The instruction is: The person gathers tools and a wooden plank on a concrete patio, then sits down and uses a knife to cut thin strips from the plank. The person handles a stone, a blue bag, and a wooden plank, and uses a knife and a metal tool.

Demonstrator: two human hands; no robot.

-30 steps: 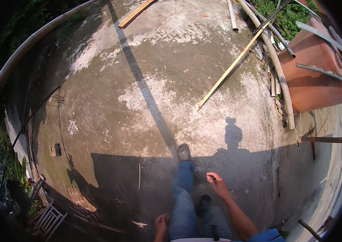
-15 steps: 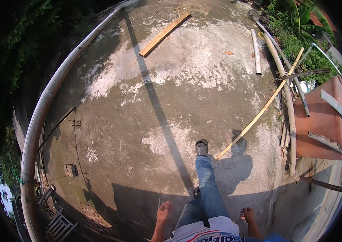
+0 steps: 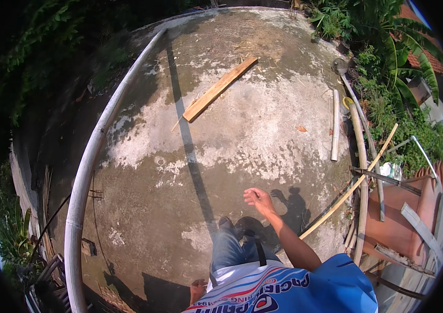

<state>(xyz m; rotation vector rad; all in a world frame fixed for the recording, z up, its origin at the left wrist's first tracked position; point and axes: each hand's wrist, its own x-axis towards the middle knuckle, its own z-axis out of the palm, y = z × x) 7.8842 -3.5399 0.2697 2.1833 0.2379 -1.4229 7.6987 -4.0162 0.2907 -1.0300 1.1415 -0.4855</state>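
Note:
My right hand (image 3: pixel 259 200) reaches out in front of my body over the concrete. Its fingers are loosely bent and apart, with nothing seen in them. Down by the hem of my shirt, my left hand (image 3: pixel 198 290) is partly in view with its fingers curled; whatever they may hold cannot be made out. A long thin wooden strip (image 3: pixel 340 202) slants from near my right forearm up to the poles at the right. Farther ahead, a thick wooden plank (image 3: pixel 220 89) lies on the ground, apart from both hands.
A long bamboo pole (image 3: pixel 90 156) runs along the left side. At the right are a short pale pole (image 3: pixel 335 125), a longer pole (image 3: pixel 360 182), a reddish-brown sheet (image 3: pixel 388 219) and green plants (image 3: pixel 373 73). A small block (image 3: pixel 89 247) sits at lower left.
My right hand has swung up and forward from beside my hip. The left hand has dropped back toward my body. The view has tilted up, and my legs have moved in a step.

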